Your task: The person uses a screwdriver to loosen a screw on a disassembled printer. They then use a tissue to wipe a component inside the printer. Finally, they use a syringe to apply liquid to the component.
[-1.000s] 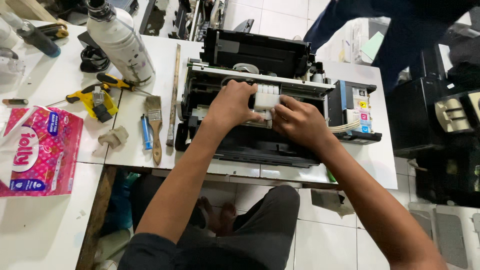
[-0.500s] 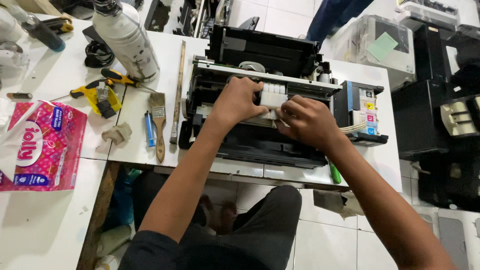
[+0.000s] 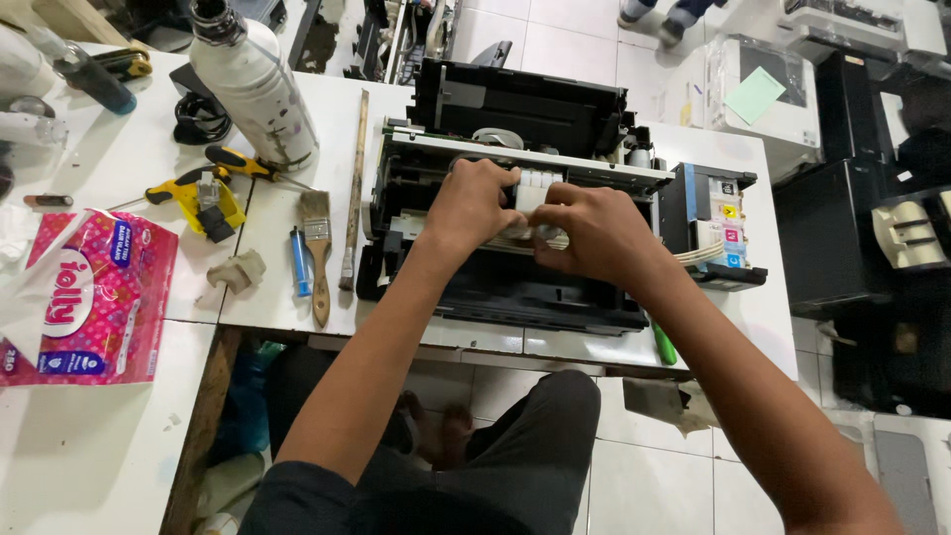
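Observation:
An opened black printer with its cover off lies on a white tiled table. Both hands reach into its middle. My left hand grips the left side of a white print-head carriage, fingers curled over its top. Closing on the carriage's right side is my right hand, its fingertips hidden behind the part. A black ink tank box with coloured labels hangs at the printer's right end, joined by thin tubes.
Left of the printer lie a paintbrush, a long wooden stick, a blue lighter, yellow-handled tools and a white bottle. A pink tissue pack sits at the left. More printers stand on the floor to the right.
Both hands have stayed on the carriage with only small finger shifts. The view has tilted, and a person standing beyond the table has moved off to the top edge.

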